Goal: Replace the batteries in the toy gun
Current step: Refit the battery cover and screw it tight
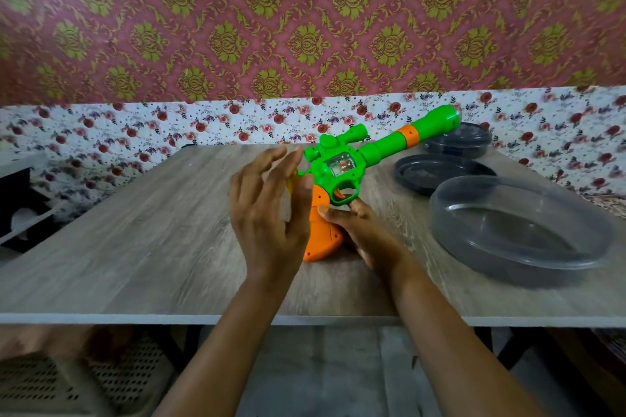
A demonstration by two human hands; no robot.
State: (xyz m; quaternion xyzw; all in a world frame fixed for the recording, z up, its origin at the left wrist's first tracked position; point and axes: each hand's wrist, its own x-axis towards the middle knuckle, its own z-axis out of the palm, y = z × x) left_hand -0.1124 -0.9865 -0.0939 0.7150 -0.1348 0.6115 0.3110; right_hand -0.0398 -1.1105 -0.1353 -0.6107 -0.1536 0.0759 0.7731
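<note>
Where gun (342, 166) stands: butt on table (135, 247), barrel slanting up.
Right hand (366, 234): wrapped round its orange grip.
Left hand (267, 213): spread, holding nothing.
Handling: I judge it light, stiff plastic; grip holds best.

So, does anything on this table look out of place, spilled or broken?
Nothing looks spilled or broken. The toy gun stands on its orange handle on the table, barrel tilted up to the right, held there by the right grip. A yellow piece beside it is mostly hidden.
</note>
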